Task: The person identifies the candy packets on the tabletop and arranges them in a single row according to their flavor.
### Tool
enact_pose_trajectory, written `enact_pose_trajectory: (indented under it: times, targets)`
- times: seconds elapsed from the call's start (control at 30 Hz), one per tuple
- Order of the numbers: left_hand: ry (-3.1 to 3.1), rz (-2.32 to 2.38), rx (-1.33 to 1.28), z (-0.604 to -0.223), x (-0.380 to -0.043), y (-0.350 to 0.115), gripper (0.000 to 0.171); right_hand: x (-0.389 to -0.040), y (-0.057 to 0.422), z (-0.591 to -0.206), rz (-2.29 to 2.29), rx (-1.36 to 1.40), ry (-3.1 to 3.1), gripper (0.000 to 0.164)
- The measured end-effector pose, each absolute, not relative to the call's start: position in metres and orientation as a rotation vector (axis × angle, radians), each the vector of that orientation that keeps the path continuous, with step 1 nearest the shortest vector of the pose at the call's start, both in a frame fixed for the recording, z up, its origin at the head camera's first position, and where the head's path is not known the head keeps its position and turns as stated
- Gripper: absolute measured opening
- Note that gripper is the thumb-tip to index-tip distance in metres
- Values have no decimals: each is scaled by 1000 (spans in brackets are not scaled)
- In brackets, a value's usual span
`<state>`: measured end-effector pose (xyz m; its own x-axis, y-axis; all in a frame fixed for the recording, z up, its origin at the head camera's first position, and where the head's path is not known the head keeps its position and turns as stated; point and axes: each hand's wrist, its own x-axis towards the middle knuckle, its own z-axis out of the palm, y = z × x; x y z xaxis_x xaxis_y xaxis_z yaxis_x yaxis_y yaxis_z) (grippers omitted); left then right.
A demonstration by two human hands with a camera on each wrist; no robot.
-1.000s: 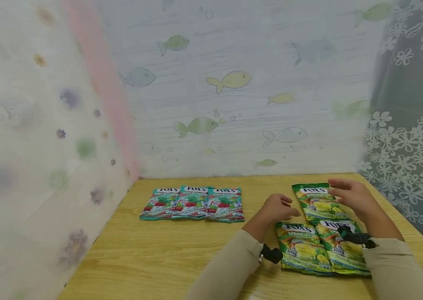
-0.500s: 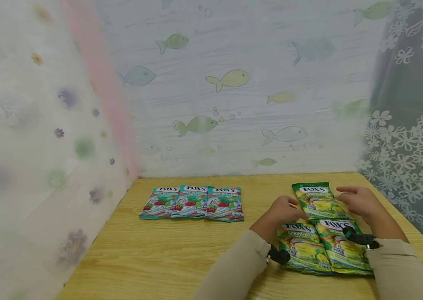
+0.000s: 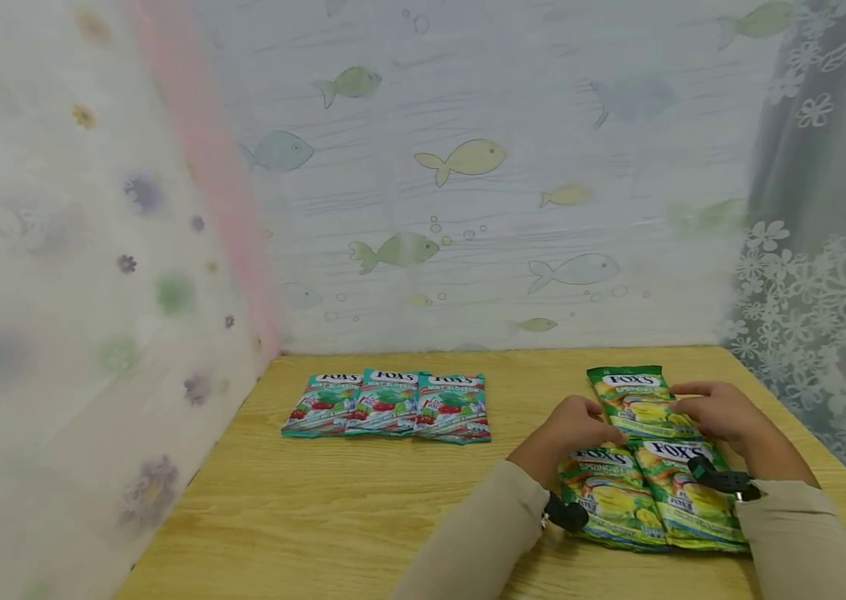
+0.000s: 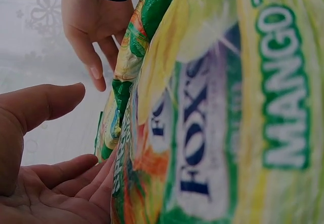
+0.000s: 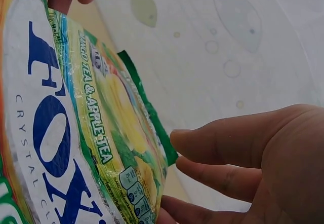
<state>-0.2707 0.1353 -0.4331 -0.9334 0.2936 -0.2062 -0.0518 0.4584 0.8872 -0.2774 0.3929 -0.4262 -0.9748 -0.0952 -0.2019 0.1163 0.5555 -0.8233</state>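
Observation:
Three green-and-yellow Fox's Spring Tea candy bags lie at the right of the table in the head view. One bag [image 3: 636, 404] lies behind the other two, its lower edge meeting their tops. My left hand [image 3: 578, 427] is at its left side, fingers extended and thumb apart in the left wrist view. On the opposite side, my right hand [image 3: 718, 412] has its thumb and fingertips [image 5: 181, 139] right at the bag's edge, without curling round it. The front left bag [image 3: 610, 504] and front right bag [image 3: 693, 500] lie side by side beneath my wrists.
Three teal Fox's Mint Blossom candy bags [image 3: 385, 404] lie overlapping in a row at the back left of the wooden table [image 3: 317, 517]. A fish-patterned wall covering [image 3: 468, 233] rises behind the table, with a flowered sheet [image 3: 92, 333] along the left.
My left hand has moved right to the left edge of the rear bag. My right hand has come off the bag's top corner and lower, to its right side. The bags lie much as before.

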Motion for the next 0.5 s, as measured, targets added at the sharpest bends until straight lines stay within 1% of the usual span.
enact_pose_trajectory:
  times: [0.2, 0.5]
  targets:
    - [2375, 1450, 263, -435, -271, 139, 57, -277, 395, -431, -1341, -20, 2634, 63]
    - [2328, 1505, 254, -437, -272, 142, 51, -277, 391, -429, -1345, -1, 2658, 62]
